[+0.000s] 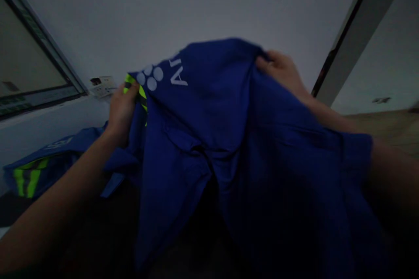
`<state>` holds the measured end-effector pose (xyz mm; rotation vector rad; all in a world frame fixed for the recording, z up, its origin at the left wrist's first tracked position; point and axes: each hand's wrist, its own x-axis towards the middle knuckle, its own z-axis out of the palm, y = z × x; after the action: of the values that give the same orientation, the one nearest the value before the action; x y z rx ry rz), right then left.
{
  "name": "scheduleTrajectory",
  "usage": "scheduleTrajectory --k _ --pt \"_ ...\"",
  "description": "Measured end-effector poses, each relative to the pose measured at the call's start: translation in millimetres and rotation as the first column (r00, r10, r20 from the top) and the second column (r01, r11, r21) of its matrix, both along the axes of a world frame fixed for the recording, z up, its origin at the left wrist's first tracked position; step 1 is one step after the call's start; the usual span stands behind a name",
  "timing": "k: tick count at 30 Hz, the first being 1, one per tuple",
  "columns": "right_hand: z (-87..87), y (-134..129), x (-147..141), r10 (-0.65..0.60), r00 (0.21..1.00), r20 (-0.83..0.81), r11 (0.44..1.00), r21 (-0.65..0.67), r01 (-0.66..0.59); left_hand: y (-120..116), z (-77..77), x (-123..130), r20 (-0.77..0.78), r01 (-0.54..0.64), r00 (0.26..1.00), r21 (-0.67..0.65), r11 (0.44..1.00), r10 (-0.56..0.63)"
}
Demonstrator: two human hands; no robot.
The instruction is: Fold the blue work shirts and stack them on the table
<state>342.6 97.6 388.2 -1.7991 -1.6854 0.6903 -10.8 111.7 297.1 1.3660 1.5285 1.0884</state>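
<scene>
A dark blue garment [216,108] hangs stretched between my two hands, in the middle of the head view. White letters, several pale round dots and a yellow-green striped band show on its upper left part. My left hand [122,106] is closed on the cloth beside that striped band. At the upper right, my right hand [283,71] pinches the garment's top edge, and a blue sleeve or flap hangs over toward my right forearm. The lower part of the garment fades into shadow.
More blue clothing [65,148] with yellow-green stripes lies at the left. A pale wall [209,4] stands ahead, with a framed window [32,47] at the left and a dark-edged opening at the right. Wall sockets [103,86] are behind my left hand.
</scene>
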Motion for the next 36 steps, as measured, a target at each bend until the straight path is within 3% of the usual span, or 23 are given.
scheduleTrajectory --k 2,3,5,6,8,10,13,14,17,19,22,25,28,31,34,36 --pt "-43.7 -26 9 0.055 0.997 0.051 0.953 -0.301 -0.038 -28 -26.2 11 -0.038 -0.033 0.999 -0.179 0.983 0.027" --pt "-64.7 -42 16 0.117 0.991 0.063 0.887 -0.455 -0.076 -44 -40.9 13 -0.049 0.010 0.998 -0.280 0.960 -0.025" --pt "-96.9 -80 38 0.185 0.983 0.012 0.733 -0.668 -0.130 -75 -71.0 8 -0.032 0.214 0.966 -0.453 0.866 -0.255" --pt "-106.3 -99 51 0.206 0.978 0.034 0.694 -0.710 -0.121 -89 -85.1 1 -0.012 0.304 0.931 -0.525 0.795 -0.365" --pt "-111.0 -137 80 0.213 0.972 0.103 0.675 -0.735 -0.070 -113 -108.2 -19 0.011 0.428 0.841 -0.626 0.652 -0.541" --pt "-101.4 -174 105 0.186 0.977 0.104 0.627 -0.778 -0.037 -131 -121.9 -38 0.011 0.481 0.769 -0.668 0.568 -0.639" --pt "-79.5 -226 118 0.049 0.999 -0.005 0.465 -0.885 -0.027 -152 -124.2 -53 0.042 0.511 0.726 -0.701 0.497 -0.687" --pt "-74.6 -242 115 0.015 0.998 -0.057 0.443 -0.894 -0.058 -158 -121.2 -52 0.076 0.524 0.716 -0.715 0.463 -0.694" --pt "-74.5 -276 82 -0.039 0.980 -0.193 0.463 -0.873 -0.154 -172 -106.2 -32 0.247 0.623 0.661 -0.708 0.334 -0.708" --pt "-84.2 -285 47 -0.130 0.970 -0.204 0.478 -0.870 -0.119 -180 -95.0 -7 0.387 0.721 0.600 -0.641 0.263 -0.700" --pt "-100.1 -279 -7 -0.266 0.928 -0.262 0.541 -0.837 -0.082 -192 -82.7 35 0.558 0.826 0.528 -0.512 0.235 -0.640" --pt "-106.7 -264 -52 -0.365 0.859 -0.359 0.641 -0.766 -0.047 -202 -77.1 68 0.679 0.859 0.508 -0.439 0.262 -0.529" --pt "-104.8 -255 -81 -0.413 0.814 -0.409 0.734 -0.678 0.032 -211 -71.8 85 0.754 0.846 0.532 -0.451 0.285 -0.386" --pt "-100.8 -252 -97 -0.383 0.792 -0.476 0.811 -0.584 0.041 -216 -61.6 93 0.789 0.799 0.586 -0.525 0.292 -0.184" --pt "-97.4 -248 -100 -0.310 0.780 -0.543 0.845 -0.534 -0.035 -221 -49.5 95 0.748 0.695 0.664 -0.618 0.367 0.001" --pt "-94.8 -243 -95 -0.215 0.794 -0.569 0.848 -0.512 -0.138 -224 -44.4 92 0.701 0.619 0.710 -0.664 0.420 0.062"
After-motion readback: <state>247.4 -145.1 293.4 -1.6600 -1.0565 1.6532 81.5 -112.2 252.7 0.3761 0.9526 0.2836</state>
